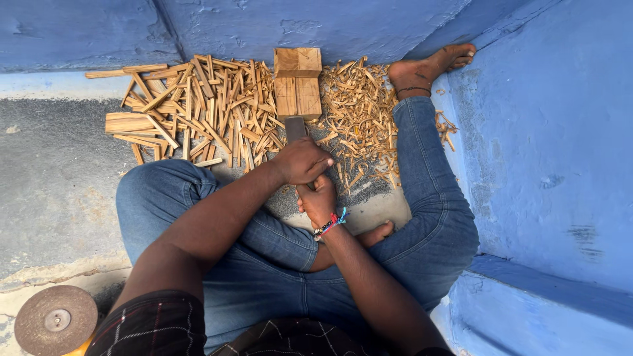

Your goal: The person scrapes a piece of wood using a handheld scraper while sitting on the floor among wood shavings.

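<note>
Sitting cross-legged on the floor (53, 191) in blue jeans, against a blue wall (554, 151) filling the right of the frame. Gripping with the left hand (303, 161), closed tight at frame centre, over the handle of a flat blade (295, 128) pointing up toward a wood block (297, 82) at top centre. Clutching with the right hand (319, 201), also closed, just below and touching the left; whatever is inside that fist staying hidden. Wearing a beaded bracelet (331, 223) on the right wrist. Lying in a heap left of the block: split sticks (198, 109). Curling in a pile right of the block: shavings (359, 105), reaching to a bare foot (425, 69) at upper right. Resting at lower left: a round disc (56, 321).
</note>
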